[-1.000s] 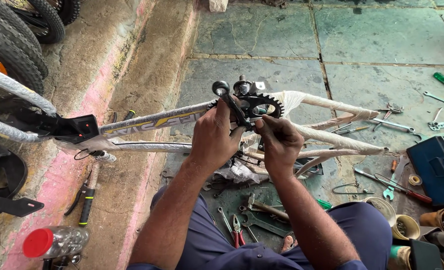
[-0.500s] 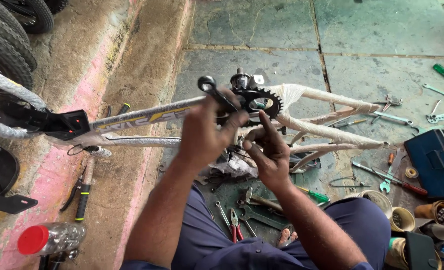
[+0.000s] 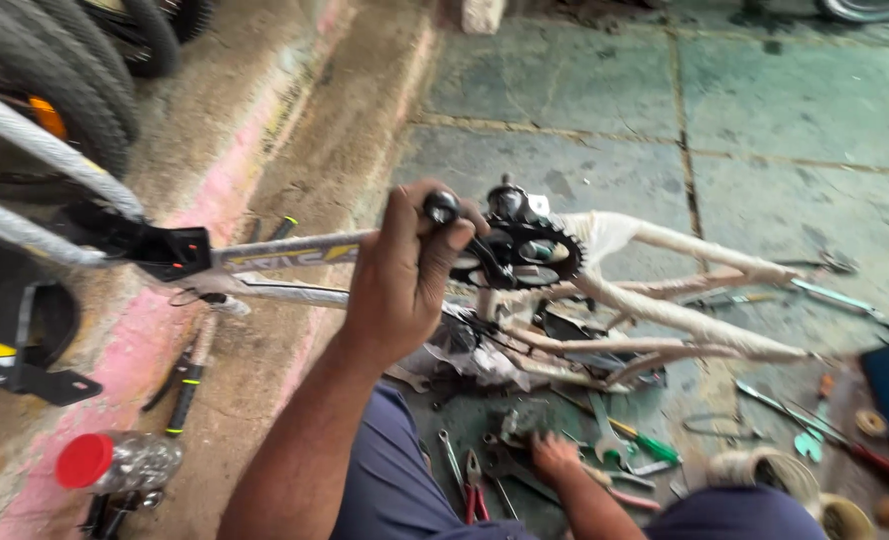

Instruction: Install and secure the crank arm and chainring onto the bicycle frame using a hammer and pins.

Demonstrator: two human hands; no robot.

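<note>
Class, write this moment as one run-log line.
left hand: grips crank arm | right hand: down among floor tools | bike frame: lying flat

A clear plastic bottle [image 3: 120,463] with a red cap lies on the ground, well to the left of and below the left hand [image 3: 405,270]. A yellow-and-dark decal [image 3: 285,253] runs along the frame tube just left of that hand. No signs or screens show.

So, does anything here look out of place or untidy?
Yes. Loose tools lie scattered on the floor under the wrapped bicycle frame, where the right hand reaches. The left hand grips the crank arm. A red-capped bottle lies on its side.
</note>
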